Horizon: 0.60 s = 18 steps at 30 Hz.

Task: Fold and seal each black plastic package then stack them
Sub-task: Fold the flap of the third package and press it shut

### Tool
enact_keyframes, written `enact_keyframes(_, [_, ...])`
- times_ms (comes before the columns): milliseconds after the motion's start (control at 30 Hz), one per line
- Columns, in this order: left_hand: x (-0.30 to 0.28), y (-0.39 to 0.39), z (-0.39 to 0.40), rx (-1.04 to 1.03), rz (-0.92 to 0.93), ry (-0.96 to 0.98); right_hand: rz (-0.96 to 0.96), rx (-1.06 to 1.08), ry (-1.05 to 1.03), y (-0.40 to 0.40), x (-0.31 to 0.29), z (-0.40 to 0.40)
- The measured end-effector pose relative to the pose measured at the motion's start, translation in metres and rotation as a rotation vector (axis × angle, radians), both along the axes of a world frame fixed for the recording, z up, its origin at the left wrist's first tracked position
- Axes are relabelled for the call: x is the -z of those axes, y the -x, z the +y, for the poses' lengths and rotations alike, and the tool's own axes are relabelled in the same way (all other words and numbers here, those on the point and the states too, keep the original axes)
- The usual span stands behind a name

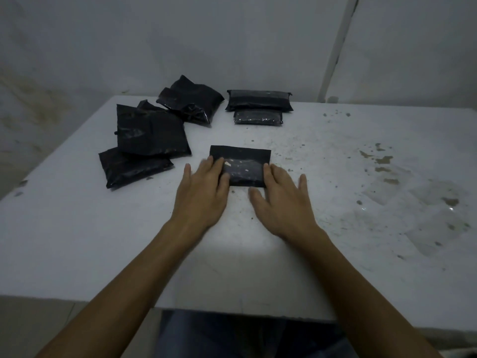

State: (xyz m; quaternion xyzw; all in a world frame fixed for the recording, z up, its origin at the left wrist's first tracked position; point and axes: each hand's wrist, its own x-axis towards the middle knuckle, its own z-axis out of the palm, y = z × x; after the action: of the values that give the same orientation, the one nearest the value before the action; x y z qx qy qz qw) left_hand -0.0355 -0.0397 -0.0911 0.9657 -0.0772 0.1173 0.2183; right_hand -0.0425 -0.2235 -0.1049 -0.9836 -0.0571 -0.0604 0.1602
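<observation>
A person sat at a white table [322, 177] with both arms reaching forward. In the middle of the table lay a small black package [241, 165], flat and shaped like a rectangle, with a shiny patch on top.

The left hand [200, 192] lay flat with its fingers straight. Its fingertips pressed down on the left end of the package. The right hand [280, 200] was flat too, with its fingers spread apart. Its fingers touched the right end of the package, and its thumb rested on the table just below the package. Neither hand was curled around anything.

On the left side of the table sat a loose pile of bigger black bags [147, 146]. One bag lay on top of another there, and both looked puffy and wrinkled. Behind them, near the back edge, sat one more crumpled black bag [191, 99].

At the back of the table, past the package under the hands, were two neat folded packages. The wider one [259, 100] was farther back, and a smaller one [258, 117] sat just in front of it, touching it. It was hard to tell if one lay partly on the other.

The right part of the table had brown spots and wet-looking marks [382, 161]. A pale wall [129, 42] stood behind the table, and a white pipe [338, 47] ran up it on the right.
</observation>
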Motion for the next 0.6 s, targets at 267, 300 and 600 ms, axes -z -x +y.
enact_keyframes(267, [-0.016, -0.050, 0.014, 0.201, -0.167, 0.182, -0.228, -0.095, -0.403, -0.039, -0.028, 0.010])
enact_keyframes(300, [-0.012, -0.053, 0.015, 0.213, -0.155, 0.182, -0.208, -0.123, -0.390, -0.044, -0.027, 0.009])
enact_keyframes(600, [0.003, -0.048, 0.037, 0.294, -0.123, 0.227, -0.200, -0.265, -0.470, -0.050, -0.012, -0.020])
